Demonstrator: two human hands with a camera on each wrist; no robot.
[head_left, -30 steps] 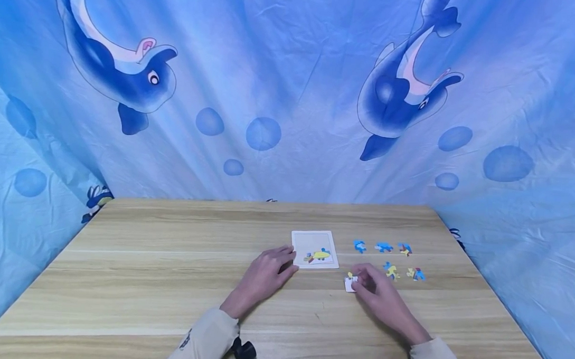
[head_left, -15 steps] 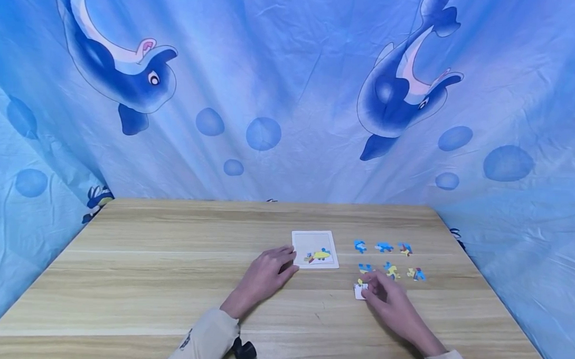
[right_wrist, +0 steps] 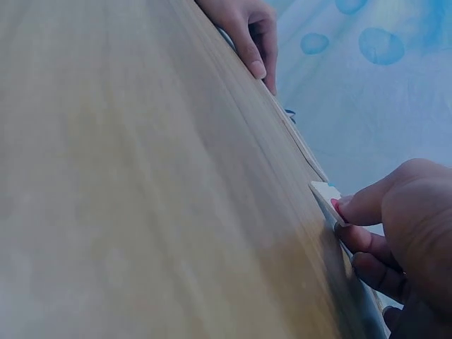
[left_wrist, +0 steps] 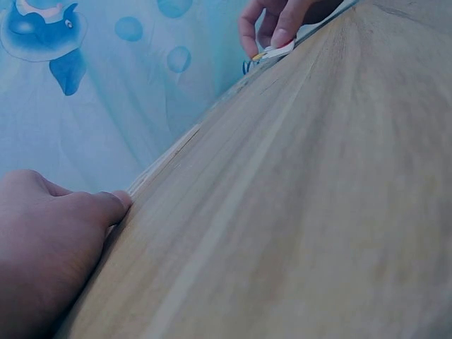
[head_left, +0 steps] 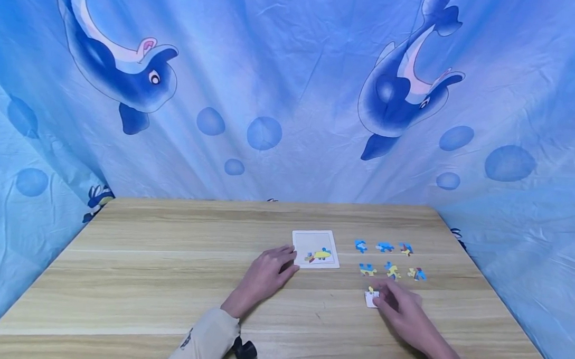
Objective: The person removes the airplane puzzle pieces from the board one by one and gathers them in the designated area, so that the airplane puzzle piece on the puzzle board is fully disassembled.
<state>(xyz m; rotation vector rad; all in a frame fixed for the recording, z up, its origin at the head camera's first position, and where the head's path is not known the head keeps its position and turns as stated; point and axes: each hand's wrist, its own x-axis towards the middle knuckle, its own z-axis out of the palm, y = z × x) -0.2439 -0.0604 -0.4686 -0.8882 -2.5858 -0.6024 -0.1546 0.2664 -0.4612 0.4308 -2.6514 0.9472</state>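
Observation:
A puzzle piece (head_left: 371, 299), mostly white with a yellow knob, is pinched between the thumb and fingers of my right hand (head_left: 403, 309), low over the table and nearer me than the loose pieces. In the right wrist view the same puzzle piece (right_wrist: 325, 191) tilts up from the thumb, with a small red patch beside it. My left hand (head_left: 264, 271) rests on the table, its thumb and fingertips at the left edge of a white-framed puzzle board (head_left: 311, 239). Joined pieces with a yellow shape (head_left: 321, 254) lie in the board's near part.
Right of the board, loose puzzle pieces lie in two rows: a far row with a blue piece (head_left: 360, 246), and a near row with a blue and yellow piece (head_left: 367, 270). The wooden table (head_left: 170, 281) meets a blue dolphin-print curtain (head_left: 307, 164) behind and at both sides.
My right hand has moved right and toward me, carrying the pinched puzzle piece. This has uncovered the leftmost loose piece of the near row. The left hand and board stay put.

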